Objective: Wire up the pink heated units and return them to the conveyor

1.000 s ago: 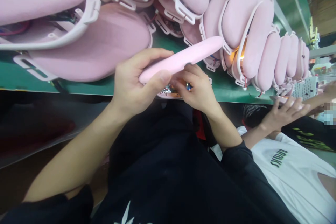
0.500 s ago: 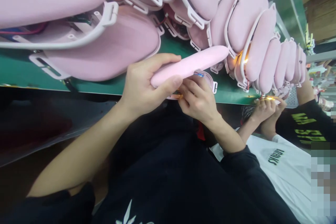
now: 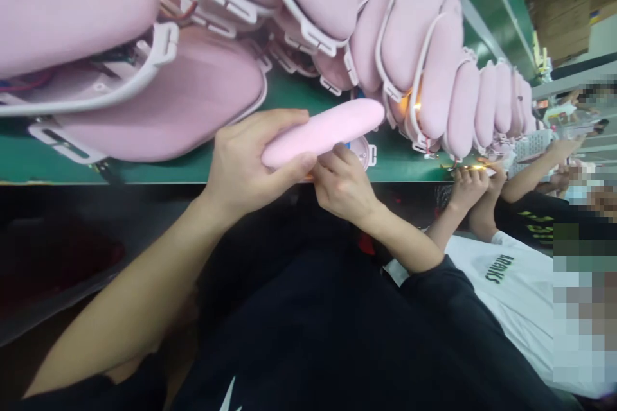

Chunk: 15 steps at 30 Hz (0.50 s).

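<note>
A smooth pink oval shell (image 3: pixel 328 131) is tilted up at the table's edge, its right end higher. My left hand (image 3: pixel 255 157) grips its left end, thumb on the near side and fingers over the far side. My right hand (image 3: pixel 344 183) is beneath the shell with its fingers curled inward; whatever they pinch is hidden by the hand and the shell. Beyond those fingers shows part of a second pink half (image 3: pixel 359 151), with a slotted white lug and a bit of blue inside.
Several pink padded units with white slotted frames (image 3: pixel 412 29) crowd the green table (image 3: pixel 193 170), some with wires. A larger open unit (image 3: pixel 77 19) lies at left. To the right, another person's hands (image 3: pixel 475 186) work at the same edge, near a glowing yellow strip.
The view has shifted, so the table's contents appear further left. The pink shell sits a little lower over the other half, and my right fingers stay curled under it.
</note>
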Available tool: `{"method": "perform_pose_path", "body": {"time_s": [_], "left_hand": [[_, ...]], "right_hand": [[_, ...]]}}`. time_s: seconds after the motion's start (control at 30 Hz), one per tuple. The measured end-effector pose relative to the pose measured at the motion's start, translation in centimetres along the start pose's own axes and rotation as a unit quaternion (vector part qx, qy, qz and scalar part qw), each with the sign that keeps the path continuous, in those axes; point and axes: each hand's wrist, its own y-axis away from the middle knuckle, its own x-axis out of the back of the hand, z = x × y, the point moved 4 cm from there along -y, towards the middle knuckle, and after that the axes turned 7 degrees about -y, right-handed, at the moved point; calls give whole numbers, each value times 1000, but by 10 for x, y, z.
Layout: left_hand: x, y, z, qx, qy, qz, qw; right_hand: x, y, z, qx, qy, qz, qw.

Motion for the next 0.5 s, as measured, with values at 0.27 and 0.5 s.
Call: {"method": "perform_pose_path", "body": {"time_s": [0.27,0.5], "left_hand": [[-1,2,7,-171,-120,-146,967],[-46,-3,32,-287,-273,-135,908]], "right_hand": [[19,87,34,-115,1,311,944],[-2,112,49,-272,-41,286,918]]}}
